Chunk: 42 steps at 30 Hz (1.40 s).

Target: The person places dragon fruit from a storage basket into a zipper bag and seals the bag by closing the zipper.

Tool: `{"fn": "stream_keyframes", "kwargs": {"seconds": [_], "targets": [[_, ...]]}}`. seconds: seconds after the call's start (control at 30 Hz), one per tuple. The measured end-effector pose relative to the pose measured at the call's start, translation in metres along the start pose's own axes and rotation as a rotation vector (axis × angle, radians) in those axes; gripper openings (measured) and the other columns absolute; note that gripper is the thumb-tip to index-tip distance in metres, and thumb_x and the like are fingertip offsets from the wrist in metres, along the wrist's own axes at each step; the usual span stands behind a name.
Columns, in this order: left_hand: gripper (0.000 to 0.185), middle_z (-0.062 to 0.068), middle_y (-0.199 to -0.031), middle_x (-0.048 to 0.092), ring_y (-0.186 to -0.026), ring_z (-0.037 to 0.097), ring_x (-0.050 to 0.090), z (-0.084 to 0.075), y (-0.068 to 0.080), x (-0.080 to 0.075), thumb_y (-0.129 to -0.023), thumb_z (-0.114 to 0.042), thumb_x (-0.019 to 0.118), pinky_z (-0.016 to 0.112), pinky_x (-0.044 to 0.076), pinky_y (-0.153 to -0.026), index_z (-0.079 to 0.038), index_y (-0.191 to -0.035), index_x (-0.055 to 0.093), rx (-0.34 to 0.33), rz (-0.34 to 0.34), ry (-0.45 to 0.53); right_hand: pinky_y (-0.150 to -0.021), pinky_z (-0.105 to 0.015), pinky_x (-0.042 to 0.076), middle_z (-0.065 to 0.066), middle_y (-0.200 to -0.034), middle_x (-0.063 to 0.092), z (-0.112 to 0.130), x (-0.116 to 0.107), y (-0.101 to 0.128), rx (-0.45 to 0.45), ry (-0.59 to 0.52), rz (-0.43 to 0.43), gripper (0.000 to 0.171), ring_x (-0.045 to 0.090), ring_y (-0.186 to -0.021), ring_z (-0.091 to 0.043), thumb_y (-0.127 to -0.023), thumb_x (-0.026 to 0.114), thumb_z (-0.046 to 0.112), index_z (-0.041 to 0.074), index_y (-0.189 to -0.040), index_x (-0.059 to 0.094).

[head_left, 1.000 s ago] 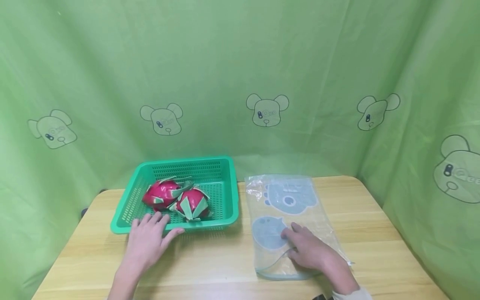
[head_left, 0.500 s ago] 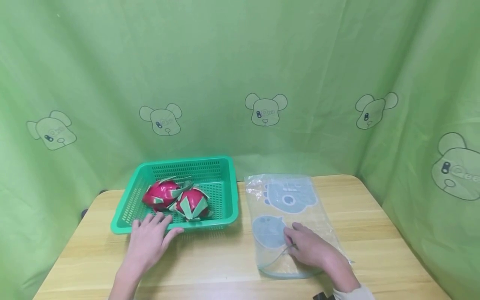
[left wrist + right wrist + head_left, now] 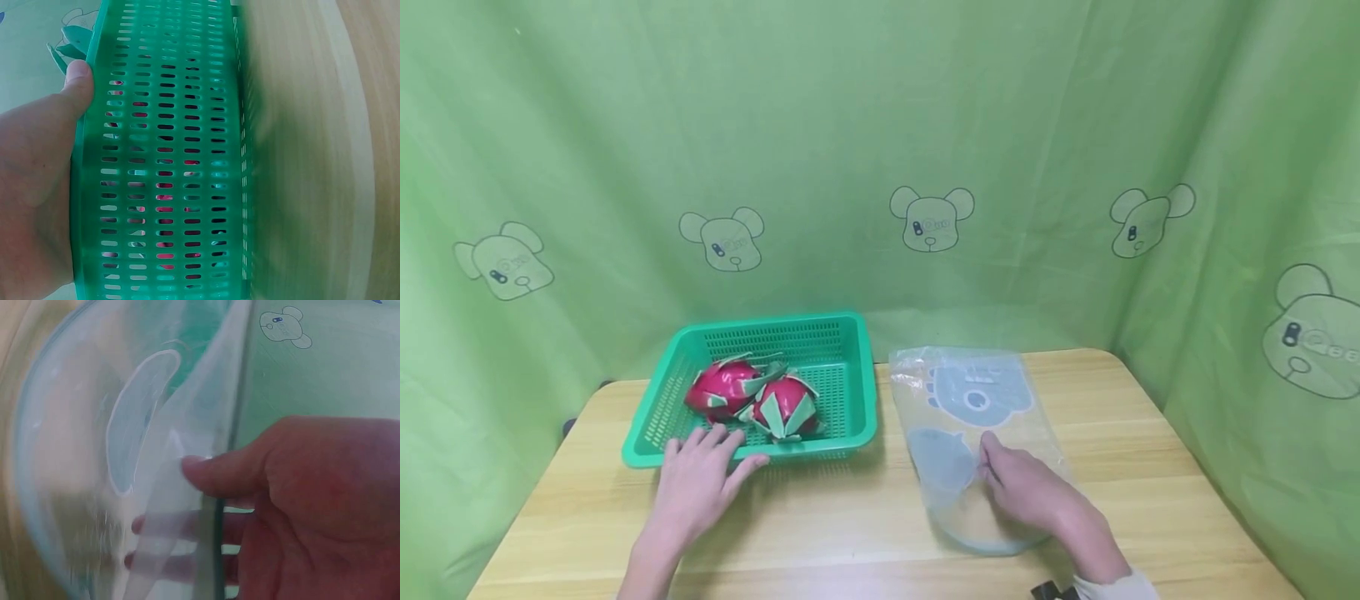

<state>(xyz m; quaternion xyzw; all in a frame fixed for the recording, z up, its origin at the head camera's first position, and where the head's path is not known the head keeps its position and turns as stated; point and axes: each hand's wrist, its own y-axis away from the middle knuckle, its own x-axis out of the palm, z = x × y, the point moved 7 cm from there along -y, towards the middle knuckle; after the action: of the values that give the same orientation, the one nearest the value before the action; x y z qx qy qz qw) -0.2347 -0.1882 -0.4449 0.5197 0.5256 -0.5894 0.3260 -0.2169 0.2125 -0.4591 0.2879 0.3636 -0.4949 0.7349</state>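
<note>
Two red dragon fruits [image 3: 727,388] with green scales lie together in a green slotted plastic basket [image 3: 867,375]. My left hand [image 3: 696,483] rests on the basket's near rim, fingers laid over it and thumb along it; the left wrist view shows the thumb [image 3: 77,78] at the rim, the other fingers hidden. To the right lies a clear plastic bag [image 3: 951,529] with blue cartoon prints. My right hand [image 3: 1030,492] pinches the edge of its upper layer. In the right wrist view two fingers [image 3: 181,528] show through the plastic, behind the lifted layer, and the mouth is parted.
The wooden table [image 3: 820,533] carries basket and bag side by side, with a strip of wood between them. A green curtain [image 3: 820,167] with bear-head prints surrounds the back and sides.
My right hand has raised the bag's upper layer and shifted slightly away from me, so the near opening has widened into a rounded curve. The left hand, basket and dragon fruits stay put.
</note>
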Motion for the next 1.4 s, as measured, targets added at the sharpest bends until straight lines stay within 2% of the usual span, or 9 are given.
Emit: {"fn": "stream_keyframes", "kwargs": {"seconds": [0.2,0.53,0.7,0.87,0.97,1.07,1.13,1.23,1.4], "targets": [[0.069,0.015,-0.124,0.067,-0.11,0.037,0.057,0.0,-0.001,-0.001,-0.096,-0.069,0.053,0.052,0.041,-0.083,-0.01,-0.128,0.07,0.005,-0.006,-0.002,-0.049,-0.027,0.042,0.002,-0.069,0.042,0.0,-0.015,0.001,0.016,-0.013,-0.083,0.012,0.037,-0.056,-0.01,-0.107,0.05,0.013,0.013,-0.099,0.041],[0.067,0.014,-0.123,0.067,-0.109,0.036,0.057,0.001,0.0,0.0,-0.096,-0.068,0.055,0.052,0.041,-0.084,-0.011,-0.128,0.071,0.002,0.009,-0.007,-0.046,-0.027,0.037,0.002,-0.071,0.046,0.001,-0.035,0.006,-0.001,0.01,-0.215,0.009,0.033,-0.055,-0.009,-0.11,0.045,0.017,0.012,-0.106,0.039],[0.065,0.012,-0.118,0.068,-0.106,0.035,0.057,0.001,-0.001,-0.001,-0.095,-0.068,0.057,0.051,0.041,-0.082,-0.012,-0.125,0.073,0.008,-0.005,-0.002,-0.045,-0.027,0.039,0.0,-0.075,0.051,0.008,-0.05,0.008,-0.059,0.047,-0.329,0.007,0.036,-0.055,-0.009,-0.109,0.047,0.013,0.01,-0.109,0.04],[0.063,0.011,-0.115,0.068,-0.105,0.034,0.058,0.001,-0.001,-0.001,-0.095,-0.067,0.057,0.05,0.041,-0.08,-0.013,-0.123,0.073,0.017,-0.015,-0.005,-0.042,-0.026,0.037,0.002,-0.067,0.043,0.013,-0.066,0.014,-0.095,0.099,-0.445,0.008,0.033,-0.051,-0.007,-0.109,0.047,0.012,0.009,-0.108,0.04],[0.064,0.011,-0.115,0.068,-0.105,0.034,0.058,0.001,-0.002,-0.001,-0.096,-0.068,0.056,0.05,0.041,-0.08,-0.013,-0.123,0.073,0.02,-0.017,-0.007,-0.04,-0.024,0.035,0.002,-0.065,0.047,0.016,-0.076,0.019,-0.117,0.127,-0.527,0.006,0.032,-0.048,-0.006,-0.109,0.048,0.011,0.008,-0.109,0.043],[0.064,0.011,-0.115,0.068,-0.105,0.034,0.058,0.001,-0.002,-0.001,-0.096,-0.068,0.055,0.05,0.041,-0.081,-0.013,-0.123,0.073,0.019,-0.019,-0.005,-0.038,-0.023,0.034,-0.006,-0.072,0.06,0.021,-0.084,0.024,-0.135,0.133,-0.6,0.006,0.031,-0.045,-0.005,-0.109,0.048,0.011,0.006,-0.112,0.047],[0.064,0.011,-0.115,0.068,-0.105,0.034,0.058,0.001,-0.002,-0.001,-0.096,-0.068,0.055,0.05,0.041,-0.081,-0.013,-0.123,0.073,0.018,-0.021,-0.004,-0.038,-0.023,0.033,-0.013,-0.085,0.071,0.025,-0.09,0.028,-0.147,0.136,-0.645,0.008,0.031,-0.044,-0.004,-0.109,0.048,0.011,0.005,-0.115,0.049],[0.063,0.01,-0.113,0.068,-0.103,0.033,0.058,0.001,-0.001,-0.002,-0.096,-0.068,0.055,0.048,0.04,-0.079,-0.014,-0.121,0.074,0.02,-0.029,-0.003,-0.039,-0.023,0.033,-0.013,-0.098,0.074,0.031,-0.097,0.034,-0.173,0.145,-0.711,0.015,0.029,-0.044,-0.003,-0.108,0.049,0.009,0.004,-0.121,0.055],[0.062,0.01,-0.112,0.068,-0.102,0.032,0.058,0.001,-0.001,-0.002,-0.096,-0.068,0.056,0.047,0.04,-0.078,-0.014,-0.121,0.074,0.023,-0.034,-0.002,-0.045,-0.017,0.032,-0.008,-0.09,0.073,0.04,-0.109,0.046,-0.272,0.182,-0.869,0.026,0.028,-0.047,-0.002,-0.101,0.057,-0.004,0.004,-0.124,0.066]]}}
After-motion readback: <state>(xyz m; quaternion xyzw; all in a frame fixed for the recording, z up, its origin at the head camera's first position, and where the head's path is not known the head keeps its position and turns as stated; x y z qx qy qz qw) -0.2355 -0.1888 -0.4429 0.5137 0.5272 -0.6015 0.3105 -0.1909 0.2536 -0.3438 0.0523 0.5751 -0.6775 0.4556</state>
